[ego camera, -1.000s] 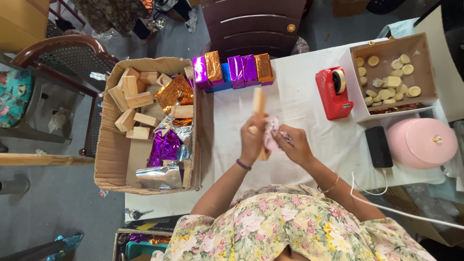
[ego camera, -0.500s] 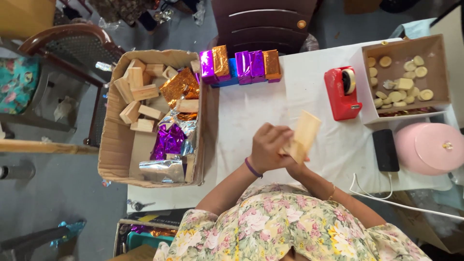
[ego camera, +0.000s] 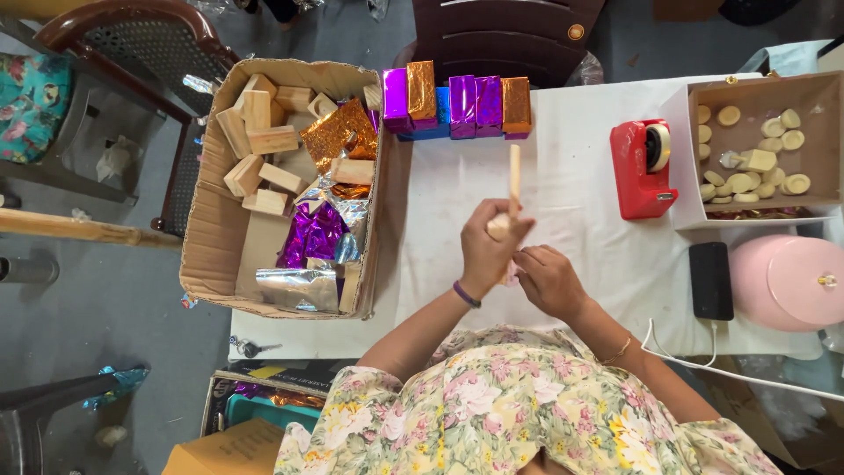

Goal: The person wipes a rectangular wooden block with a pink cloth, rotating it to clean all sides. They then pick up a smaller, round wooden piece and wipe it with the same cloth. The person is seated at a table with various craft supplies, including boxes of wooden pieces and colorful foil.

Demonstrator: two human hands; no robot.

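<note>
- I see my left hand [ego camera: 489, 251] closed around the lower end of a wooden block [ego camera: 513, 180], holding it upright over the white counter [ego camera: 563, 220].
- My right hand [ego camera: 547, 280] sits just beside it, fingers curled; whether it grips anything I cannot tell.
- Foil-wrapped blocks [ego camera: 457, 104] line the far edge; a red tape dispenser [ego camera: 640, 169] stands to the right, a cardboard box [ego camera: 220, 229] of blocks to the left.

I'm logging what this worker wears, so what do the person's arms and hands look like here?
Both hands are bare, no gloves. The left hand has a purple band at the wrist; the right hand has a thin gold bangle. The forearms are uncovered below a floral top in cream, pink and green.
</note>
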